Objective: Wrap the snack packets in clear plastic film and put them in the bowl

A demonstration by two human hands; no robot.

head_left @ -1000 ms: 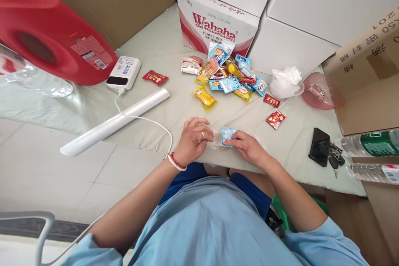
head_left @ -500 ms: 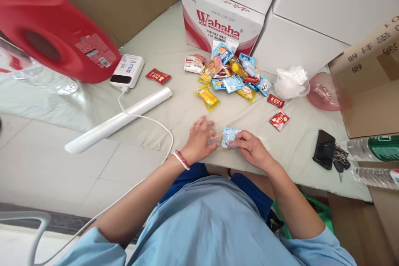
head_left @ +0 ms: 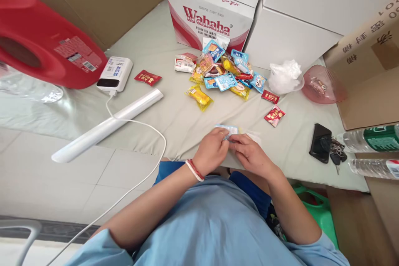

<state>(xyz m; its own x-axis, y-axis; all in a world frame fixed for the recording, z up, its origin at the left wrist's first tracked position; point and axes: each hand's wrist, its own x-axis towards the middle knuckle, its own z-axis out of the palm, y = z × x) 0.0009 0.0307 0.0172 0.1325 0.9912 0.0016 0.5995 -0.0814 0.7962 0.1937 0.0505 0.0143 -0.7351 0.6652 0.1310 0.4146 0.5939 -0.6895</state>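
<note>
Both of my hands meet over a clear plastic bag (head_left: pixel 253 136) lying at the near edge of the grey-green cloth (head_left: pixel 174 112). A light blue snack packet (head_left: pixel 228 129) sits in it, partly hidden by my fingers. My left hand (head_left: pixel 212 149), with a red and white bead bracelet at the wrist, pinches the bag at the packet's left side. My right hand (head_left: pixel 249 153) pinches it from the right. Farther back lies a pile of snack packets (head_left: pixel 222 72) in blue, yellow and red.
A Wahaha carton (head_left: pixel 208 18) and white boxes stand behind the pile. A long white roll (head_left: pixel 109 124), a power bank (head_left: pixel 114 74) with cable, a red jug (head_left: pixel 46 41), loose red packets (head_left: pixel 274 115), a pink dish (head_left: pixel 322 87), a phone with keys (head_left: pixel 321 143) and water bottles (head_left: pixel 370 139) lie around.
My left hand slid right from the bag's open left end and now meets my right hand over the blue packet. The camera shifted slightly.
</note>
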